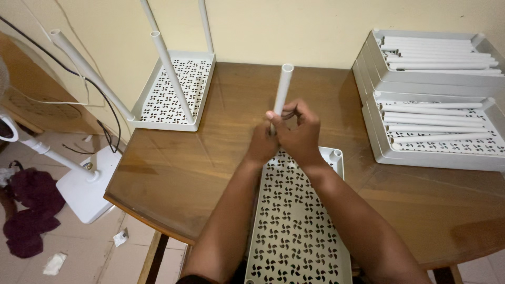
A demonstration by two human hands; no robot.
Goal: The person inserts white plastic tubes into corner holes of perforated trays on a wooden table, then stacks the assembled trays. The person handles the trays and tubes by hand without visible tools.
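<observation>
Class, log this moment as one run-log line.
left hand: shut on white tube | right hand: shut on white tube | tube: upright, at far corner of perforated tray

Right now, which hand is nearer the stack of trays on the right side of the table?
Right. The right hand grips the white tube on the side facing the stacked trays; the left hand sits beyond it.
</observation>
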